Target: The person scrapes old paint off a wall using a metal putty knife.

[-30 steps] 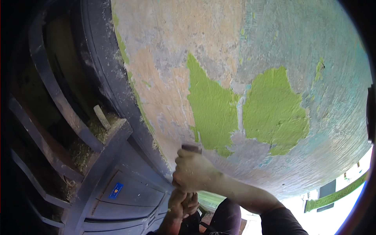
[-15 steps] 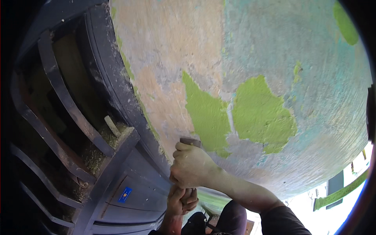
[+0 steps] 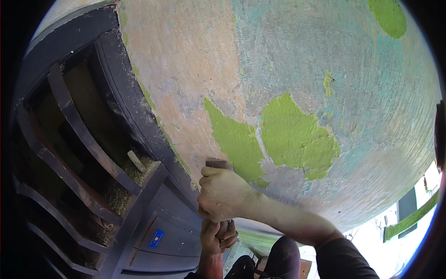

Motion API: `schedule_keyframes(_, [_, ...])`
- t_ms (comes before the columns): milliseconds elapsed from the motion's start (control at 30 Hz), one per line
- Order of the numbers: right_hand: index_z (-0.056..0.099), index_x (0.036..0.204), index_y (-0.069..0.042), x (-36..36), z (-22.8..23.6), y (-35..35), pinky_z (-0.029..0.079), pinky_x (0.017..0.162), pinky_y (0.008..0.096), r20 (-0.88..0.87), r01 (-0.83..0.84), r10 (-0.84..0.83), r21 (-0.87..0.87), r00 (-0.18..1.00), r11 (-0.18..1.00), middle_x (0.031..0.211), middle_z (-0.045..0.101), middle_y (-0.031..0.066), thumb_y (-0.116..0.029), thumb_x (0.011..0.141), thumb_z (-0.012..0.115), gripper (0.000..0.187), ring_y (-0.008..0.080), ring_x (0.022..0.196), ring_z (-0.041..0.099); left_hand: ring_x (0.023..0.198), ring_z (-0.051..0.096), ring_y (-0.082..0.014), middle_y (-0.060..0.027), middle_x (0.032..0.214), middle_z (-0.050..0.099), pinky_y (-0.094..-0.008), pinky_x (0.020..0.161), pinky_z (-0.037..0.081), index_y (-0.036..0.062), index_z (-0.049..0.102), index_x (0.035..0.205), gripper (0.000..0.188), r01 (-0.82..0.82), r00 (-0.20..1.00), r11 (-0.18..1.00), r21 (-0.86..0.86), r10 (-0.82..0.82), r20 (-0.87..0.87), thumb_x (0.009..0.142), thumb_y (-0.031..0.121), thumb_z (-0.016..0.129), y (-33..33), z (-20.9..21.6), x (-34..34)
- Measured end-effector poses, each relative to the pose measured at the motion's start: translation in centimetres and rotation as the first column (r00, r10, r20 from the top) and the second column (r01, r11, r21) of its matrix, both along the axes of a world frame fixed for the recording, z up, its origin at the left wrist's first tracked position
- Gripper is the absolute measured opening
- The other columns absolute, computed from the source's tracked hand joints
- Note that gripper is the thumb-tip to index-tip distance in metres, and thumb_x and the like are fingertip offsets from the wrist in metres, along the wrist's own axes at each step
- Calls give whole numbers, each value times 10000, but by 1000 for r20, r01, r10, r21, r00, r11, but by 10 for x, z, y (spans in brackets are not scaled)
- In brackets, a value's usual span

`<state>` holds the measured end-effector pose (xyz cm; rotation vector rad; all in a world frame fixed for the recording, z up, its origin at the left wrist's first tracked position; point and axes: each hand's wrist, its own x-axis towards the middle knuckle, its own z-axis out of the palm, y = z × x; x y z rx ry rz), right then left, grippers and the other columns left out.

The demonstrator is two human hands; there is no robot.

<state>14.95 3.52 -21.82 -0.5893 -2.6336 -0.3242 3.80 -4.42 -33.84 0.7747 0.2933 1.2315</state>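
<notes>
My right hand [image 3: 222, 193] is closed around a paint scraper, and its flat dark blade [image 3: 218, 163] shows above the knuckles. The blade lies against the wall [image 3: 195, 125], just left of the lower part of a leftover patch of green paint [image 3: 237, 144]. Below it, my left hand [image 3: 217, 237] is closed round what looks like the scraper's handle, mostly hidden by fingers. A second green patch [image 3: 297, 137] lies to the right, split from the first by a pale strip. Around both, the surface is scraped to beige, grey and bluish tones.
On the left is a dark window frame [image 3: 134, 100] with curved metal bars [image 3: 88, 135]. Paint flakes and a small stick [image 3: 136, 161] lie on its ledge. Below is a dark panel with a blue sticker [image 3: 156, 238]. My knees show at the bottom. Another green patch [image 3: 388, 16] is at upper right.
The view has shifted a little, so the wall patches sit further left. The scraper blade has moved slightly left and up relative to the green patch; both hands keep their grip.
</notes>
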Motion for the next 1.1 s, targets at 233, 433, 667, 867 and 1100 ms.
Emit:
schedule_keyframes(233, [645,531,-110,-6,-22,-2,408,717,315,187,34,-18,-82,982,996,576,571,50,-320,588,620,218,214,743,536,348,172,-63,24,512,262,-234,282,183,91,439,708,400,63,997,995,-79,-60,42,953,404,486,-1,-29,-3])
schedule_keyframes(433, [650,540,-106,-1,30,4,434,717,316,74,48,-52,45,996,998,585,579,41,-326,607,632,231,210,761,536,328,248,-67,12,507,323,-239,272,191,77,501,848,407,36,999,996,83,-33,-37,918,478,515,15,26,3])
schedule_keyframes(667, [603,486,-108,-3,44,3,427,680,304,-105,-3,15,115,994,993,535,515,15,-334,590,629,251,196,725,511,345,254,-67,-15,526,326,-235,294,217,81,374,681,441,-20,992,998,64,28,-125,953,405,496,10,41,-10])
schedule_keyframes(867, [606,485,-160,-1,47,7,405,742,289,71,49,-61,156,996,986,593,561,1,-350,545,619,200,193,744,517,359,248,-52,-1,515,314,-216,297,209,95,379,679,438,4,995,995,102,6,-99,960,414,485,23,55,-10])
schedule_keyframes(1100, [644,534,-168,-9,53,8,396,764,291,48,15,-17,39,999,999,604,578,-6,-350,591,598,196,180,773,525,407,263,-75,54,528,220,-239,316,243,30,438,1219,411,84,995,992,98,-90,52,932,302,554,26,46,-24])
